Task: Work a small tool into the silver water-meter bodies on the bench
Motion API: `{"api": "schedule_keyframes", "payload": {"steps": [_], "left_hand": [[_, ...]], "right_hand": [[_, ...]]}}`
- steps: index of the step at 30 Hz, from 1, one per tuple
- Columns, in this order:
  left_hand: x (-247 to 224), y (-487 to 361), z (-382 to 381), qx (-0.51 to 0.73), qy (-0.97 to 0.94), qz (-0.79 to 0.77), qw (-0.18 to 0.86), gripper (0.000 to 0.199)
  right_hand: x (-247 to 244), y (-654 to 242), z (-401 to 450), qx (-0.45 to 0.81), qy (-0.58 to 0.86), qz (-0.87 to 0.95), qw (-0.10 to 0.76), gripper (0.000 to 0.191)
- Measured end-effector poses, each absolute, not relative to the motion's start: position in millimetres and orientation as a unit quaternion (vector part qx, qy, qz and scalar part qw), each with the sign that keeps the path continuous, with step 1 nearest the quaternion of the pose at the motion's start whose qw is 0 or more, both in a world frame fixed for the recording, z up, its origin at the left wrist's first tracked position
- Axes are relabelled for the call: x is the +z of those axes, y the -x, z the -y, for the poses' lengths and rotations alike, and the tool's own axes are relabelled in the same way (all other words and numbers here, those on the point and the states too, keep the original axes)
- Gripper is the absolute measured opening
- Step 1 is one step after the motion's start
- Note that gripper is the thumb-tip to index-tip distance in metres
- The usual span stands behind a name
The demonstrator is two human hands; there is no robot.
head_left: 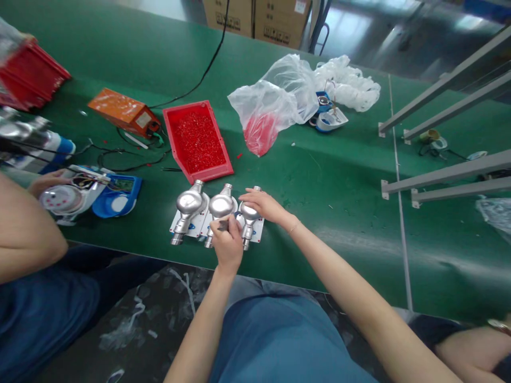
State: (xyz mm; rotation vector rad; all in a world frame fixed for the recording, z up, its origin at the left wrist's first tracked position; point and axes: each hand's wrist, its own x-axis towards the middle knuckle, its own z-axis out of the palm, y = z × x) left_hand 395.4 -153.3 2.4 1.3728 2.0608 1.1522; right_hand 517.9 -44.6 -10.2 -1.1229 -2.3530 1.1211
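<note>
Three silver metal bodies, each a round dome with pipe stubs at both ends, stand side by side on white plates near the table's front edge: a left one (189, 203), a middle one (220, 205) and a right one (249, 213). My left hand (228, 244) is closed around a small dark grey object (222, 226) over the lower part of the middle body; its kind is unclear. My right hand (263, 204) lies with fingers stretched across the top of the right body, hiding part of it.
Beyond the bodies sits a red bin (199, 141) of small red pieces. A clear plastic bag (275, 101) with red contents lies right of it. An orange box (123, 113) with cables is farther left. A co-worker's hand (48, 183) holds a white-and-blue device (64, 199). Metal posts (447, 175) rise at right.
</note>
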Motion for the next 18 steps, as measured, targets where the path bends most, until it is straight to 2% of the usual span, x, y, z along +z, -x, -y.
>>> {"api": "schedule_keyframes", "payload": {"steps": [2,5,8,13,18], "left_hand": [[5,-415,161,0.425,-0.513,-0.713,0.219,0.018],[-6,-443,166,0.374,-0.554,-0.705,0.238,0.018],[-19,-456,166,0.378,-0.546,-0.713,0.224,0.019],[-26,-460,163,0.329,-0.569,-0.732,0.178,0.022],[-24,-462,160,0.337,-0.555,-0.741,0.172,0.022]], "right_hand": [[-11,-520,39,0.397,0.386,0.819,0.155,0.029],[-11,-522,31,0.414,0.407,0.805,0.12,0.026],[-11,-523,26,0.433,0.428,0.788,0.093,0.027],[-13,-524,24,0.446,0.443,0.771,0.101,0.027],[-10,-525,26,0.45,0.451,0.765,0.096,0.026]]}}
